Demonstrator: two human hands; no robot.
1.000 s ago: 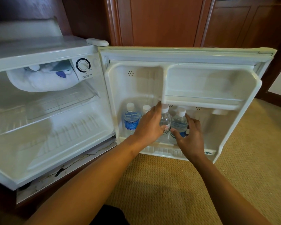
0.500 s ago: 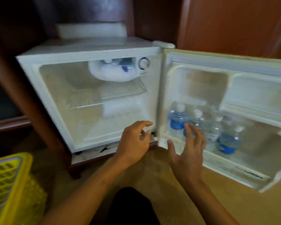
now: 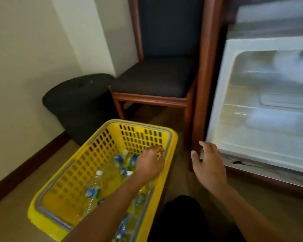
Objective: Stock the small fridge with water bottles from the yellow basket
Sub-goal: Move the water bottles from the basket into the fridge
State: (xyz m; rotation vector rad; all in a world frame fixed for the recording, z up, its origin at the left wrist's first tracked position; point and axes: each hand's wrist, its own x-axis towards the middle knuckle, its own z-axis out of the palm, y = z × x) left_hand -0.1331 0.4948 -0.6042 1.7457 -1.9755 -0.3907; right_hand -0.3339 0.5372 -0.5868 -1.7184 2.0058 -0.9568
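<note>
my left grip [image 3: 150, 163] loosely curled, empty, bottles [image 3: 93, 188] just below in basket [image 3: 73, 173] | right grip [image 3: 208, 165] spread, empty | I'd clasp one mid-body

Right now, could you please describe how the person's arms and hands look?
Both forearms are bare to the frame's edge: no sleeves show. The left hand and right hand wear no gloves, and I see no watch, bracelet or ring. Dark clothing shows between the arms.
</note>
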